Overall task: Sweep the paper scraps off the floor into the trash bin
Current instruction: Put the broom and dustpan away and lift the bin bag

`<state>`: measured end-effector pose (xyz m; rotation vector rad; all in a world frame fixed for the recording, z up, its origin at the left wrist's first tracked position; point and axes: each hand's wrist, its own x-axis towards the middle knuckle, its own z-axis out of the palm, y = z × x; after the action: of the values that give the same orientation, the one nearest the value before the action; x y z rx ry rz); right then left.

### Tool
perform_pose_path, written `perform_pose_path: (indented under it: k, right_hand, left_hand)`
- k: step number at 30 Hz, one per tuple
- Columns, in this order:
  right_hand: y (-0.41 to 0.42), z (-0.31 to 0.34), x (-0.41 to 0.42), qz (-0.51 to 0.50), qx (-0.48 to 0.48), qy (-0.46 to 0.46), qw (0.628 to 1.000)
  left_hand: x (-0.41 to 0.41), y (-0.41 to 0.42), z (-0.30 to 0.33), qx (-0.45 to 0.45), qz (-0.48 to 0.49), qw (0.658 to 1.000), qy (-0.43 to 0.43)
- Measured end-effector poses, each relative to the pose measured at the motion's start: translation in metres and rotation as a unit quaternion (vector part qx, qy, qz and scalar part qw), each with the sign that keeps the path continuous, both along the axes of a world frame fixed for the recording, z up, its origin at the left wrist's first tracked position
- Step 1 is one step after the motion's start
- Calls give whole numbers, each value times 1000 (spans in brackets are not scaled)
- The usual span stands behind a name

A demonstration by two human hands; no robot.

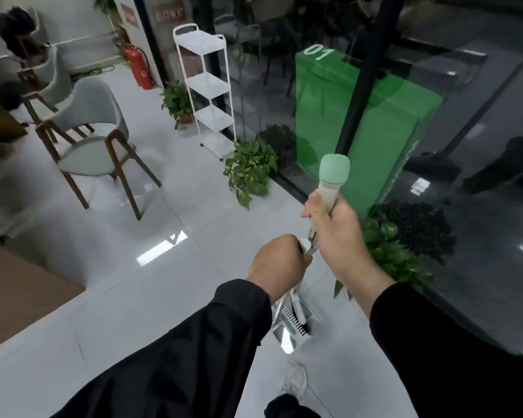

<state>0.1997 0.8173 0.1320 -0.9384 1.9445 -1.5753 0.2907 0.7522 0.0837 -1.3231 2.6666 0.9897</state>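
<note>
My right hand [337, 233] grips the white broom handle [329, 188] just below its mint-green top. My left hand [277, 260] grips the top of a second, shorter white handle, the dustpan handle [305, 245], right beside it. Both poles run down to the floor, where the dustpan [287, 334] with a comb of black teeth and the broom head sit together on the white tiles between my arms. I see no paper scraps and no trash bin in this view.
A glass wall [375, 101] with a green panel runs along the right, with potted plants [249, 168] at its foot. A white shelf rack [207, 86] stands further back. Grey chairs [94, 140] are at the left, a brown tabletop [15, 291] at near left. My shoe [295, 381] is below.
</note>
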Motion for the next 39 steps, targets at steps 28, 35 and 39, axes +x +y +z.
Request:
perform_pose_path:
  k: [28, 35, 39]
  right_hand:
    - [-329, -96, -288, -140, 243, 30, 959]
    - [-348, -116, -366, -123, 278, 5, 953]
    - [-351, -131, -397, -111, 298, -14, 948]
  left_hand:
    - [-325, -355, -138, 209, -71, 974, 56]
    - [-405, -368, -178, 207, -81, 975, 30]
    - [-434, -371, -198, 227, -68, 971, 7]
